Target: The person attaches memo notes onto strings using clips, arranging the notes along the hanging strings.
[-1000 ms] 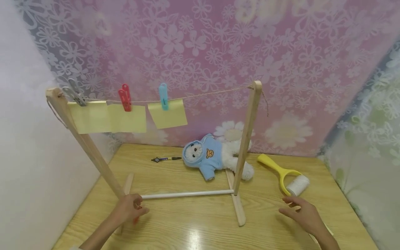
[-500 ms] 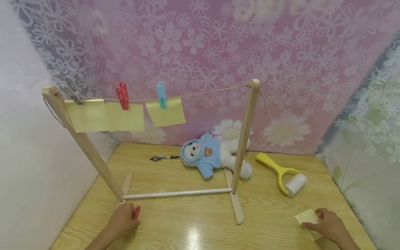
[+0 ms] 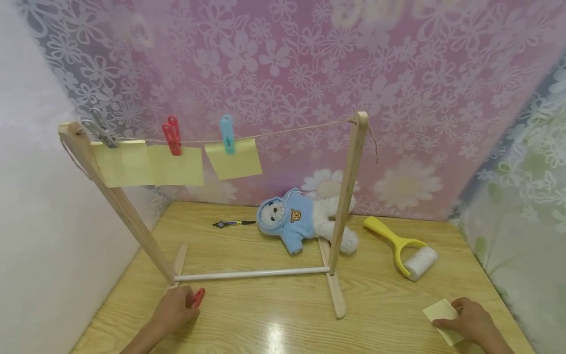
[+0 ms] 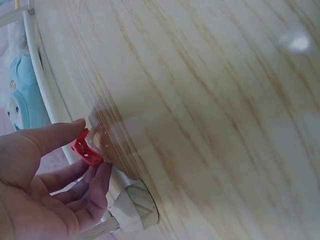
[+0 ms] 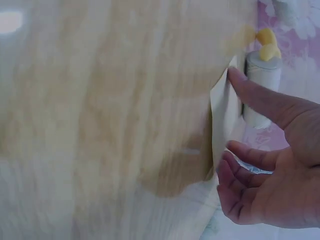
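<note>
Paper first: the yellow note (image 3: 443, 317) lies at the worktop's (image 3: 274, 314) right front corner, thin, limp, easily creased, so its lifted edge looks the best place to hold. The right hand (image 3: 470, 325) pinches that edge. The left hand (image 3: 174, 310) pinches a small, stiff red clothespin (image 3: 197, 297) beside the wooden rack's (image 3: 347, 196) foot. Nearby, a lint roller (image 3: 409, 250) and plush toy (image 3: 300, 221) crowd the rack.
</note>
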Demonstrator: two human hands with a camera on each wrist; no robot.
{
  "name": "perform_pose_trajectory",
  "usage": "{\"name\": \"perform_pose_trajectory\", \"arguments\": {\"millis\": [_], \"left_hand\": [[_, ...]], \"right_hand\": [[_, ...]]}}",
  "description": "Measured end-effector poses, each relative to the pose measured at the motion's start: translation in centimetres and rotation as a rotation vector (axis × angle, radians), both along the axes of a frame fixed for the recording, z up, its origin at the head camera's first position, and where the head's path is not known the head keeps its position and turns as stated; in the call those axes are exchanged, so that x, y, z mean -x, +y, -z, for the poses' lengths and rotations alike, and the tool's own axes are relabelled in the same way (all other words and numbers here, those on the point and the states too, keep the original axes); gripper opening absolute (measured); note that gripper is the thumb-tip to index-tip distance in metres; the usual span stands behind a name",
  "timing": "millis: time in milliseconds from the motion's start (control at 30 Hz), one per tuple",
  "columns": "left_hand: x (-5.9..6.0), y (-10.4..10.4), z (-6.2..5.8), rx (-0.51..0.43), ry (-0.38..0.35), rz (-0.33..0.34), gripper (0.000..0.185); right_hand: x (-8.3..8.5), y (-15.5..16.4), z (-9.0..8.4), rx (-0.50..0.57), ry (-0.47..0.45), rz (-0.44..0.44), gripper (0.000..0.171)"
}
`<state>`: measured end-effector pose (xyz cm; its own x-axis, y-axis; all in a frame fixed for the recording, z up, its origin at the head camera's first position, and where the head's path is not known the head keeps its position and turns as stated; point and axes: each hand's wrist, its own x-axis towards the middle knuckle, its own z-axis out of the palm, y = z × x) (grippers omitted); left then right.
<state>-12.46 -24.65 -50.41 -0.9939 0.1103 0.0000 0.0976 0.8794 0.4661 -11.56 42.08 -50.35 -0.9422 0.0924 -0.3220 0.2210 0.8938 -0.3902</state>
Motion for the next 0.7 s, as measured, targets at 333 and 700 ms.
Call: {"name": "perform_pose_trajectory", "arguments": {"millis": [333,700], "left_hand": [[0.8,0.3,-0.1,-0.099,-0.012,0.041,0.023],[2.1,1.1,-2.1,-0.161,0.121,0.126,0.016]], "right_hand": [[-0.1,-0.4,-0.4,0.064,-0.036,0.042,0.075],[-0.4,-1.0,-0.6,0.087,-0.024,0.022,0.066]]}}
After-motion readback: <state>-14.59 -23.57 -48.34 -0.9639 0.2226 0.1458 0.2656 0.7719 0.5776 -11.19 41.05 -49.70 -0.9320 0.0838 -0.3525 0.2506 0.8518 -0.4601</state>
